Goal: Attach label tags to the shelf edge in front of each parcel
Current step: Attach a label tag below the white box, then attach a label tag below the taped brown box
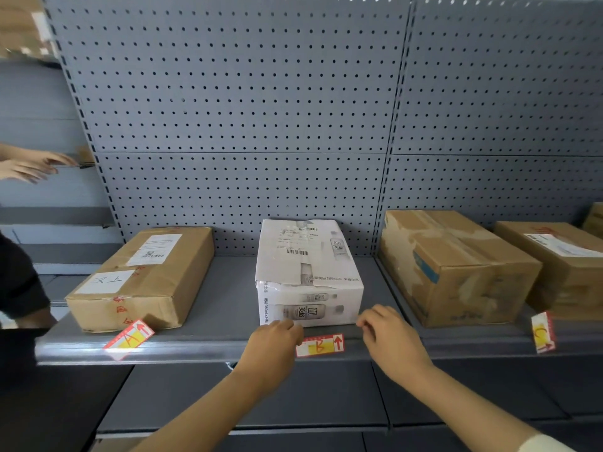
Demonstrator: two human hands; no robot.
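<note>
Four parcels sit in a row on the shelf point(228, 288), the pegboard point(228, 109) behind them: left parcel point(140, 275), middle parcel point(306, 272), right parcel point(453, 265), far-right parcel point(564, 265). On the shelf edge point(195, 350), the left tag point(129, 339) lies before the first and the middle tag point(319, 345) before the second. The right tag point(543, 332) lies before the gap between the last two. The left hand point(274, 337) is at the middle tag's left end, the right hand point(388, 334) just right of it.

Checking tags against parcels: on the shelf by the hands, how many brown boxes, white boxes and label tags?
Brown cardboard parcels: 3 (another brown box barely shows at the right edge, not counted)
White cardboard parcel: 1
Red-and-white paper label tags: 3
Total: 7
</note>
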